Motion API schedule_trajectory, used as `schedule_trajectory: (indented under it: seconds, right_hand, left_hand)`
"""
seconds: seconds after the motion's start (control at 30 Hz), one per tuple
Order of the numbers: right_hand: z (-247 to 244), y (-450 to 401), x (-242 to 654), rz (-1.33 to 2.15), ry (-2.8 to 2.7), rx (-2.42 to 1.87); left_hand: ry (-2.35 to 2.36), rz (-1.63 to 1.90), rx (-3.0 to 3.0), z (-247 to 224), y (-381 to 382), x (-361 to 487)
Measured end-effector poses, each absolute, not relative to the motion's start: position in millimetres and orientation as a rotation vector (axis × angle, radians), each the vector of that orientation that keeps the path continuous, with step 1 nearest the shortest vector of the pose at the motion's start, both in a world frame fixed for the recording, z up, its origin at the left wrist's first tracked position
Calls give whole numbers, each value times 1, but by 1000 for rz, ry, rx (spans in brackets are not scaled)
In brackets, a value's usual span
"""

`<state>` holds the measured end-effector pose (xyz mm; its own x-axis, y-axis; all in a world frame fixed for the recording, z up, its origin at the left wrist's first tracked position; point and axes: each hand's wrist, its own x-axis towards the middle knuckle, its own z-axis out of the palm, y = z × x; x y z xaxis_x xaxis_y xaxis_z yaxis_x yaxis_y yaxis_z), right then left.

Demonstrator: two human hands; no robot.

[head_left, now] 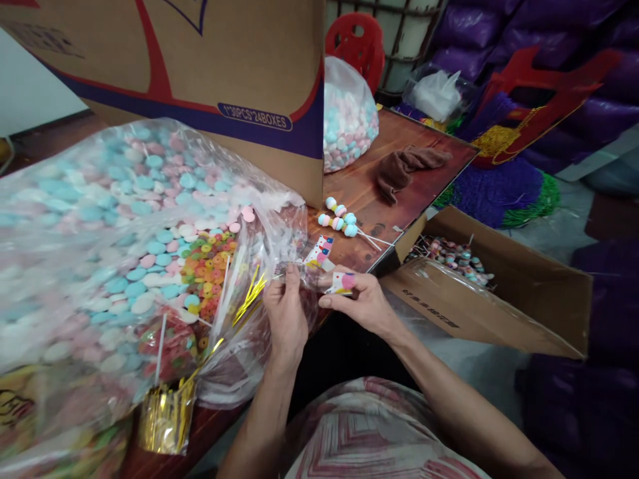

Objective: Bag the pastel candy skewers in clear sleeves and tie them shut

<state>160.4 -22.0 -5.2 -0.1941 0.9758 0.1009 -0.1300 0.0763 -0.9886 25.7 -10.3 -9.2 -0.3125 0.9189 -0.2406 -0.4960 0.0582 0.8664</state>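
My left hand (pixel 288 309) is closed in a pinch on crinkled clear plastic at the table edge. Close beside it, my right hand (pixel 367 303) pinches a small printed wrapper (pixel 342 282), white with pink and yellow. Whether the plastic in both hands is one piece, I cannot tell. Just beyond my fingers lies another colourful printed piece (pixel 320 250). Two candy skewers (pixel 339 221), with pastel balls on white sticks, rest farther back. To the left are gold twist ties (pixel 248 299), small ring candies (pixel 207 269) and pastel candies (pixel 134 273) on clear plastic.
A large carton (pixel 200 73) stands behind the big candy bag (pixel 84 179). Behind it sits another candy bag (pixel 349 123); a brown cloth (pixel 407 166) lies nearby. An open box (pixel 479 313) at right holds several candy skewers. A gold twist-tie pack (pixel 167 419) lies front left.
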Motion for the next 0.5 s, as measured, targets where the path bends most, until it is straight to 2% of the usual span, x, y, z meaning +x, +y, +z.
schedule_trajectory:
  seconds: [0.23, 0.5]
  right_hand:
    - [-6, -19, 162, 1358, -1487, -925]
    - [-6, -15, 158, 1226, -1482, -922]
  left_hand:
    - [1101, 1510, 424, 1, -9, 24]
    - [1054, 1446, 388, 2, -13, 26]
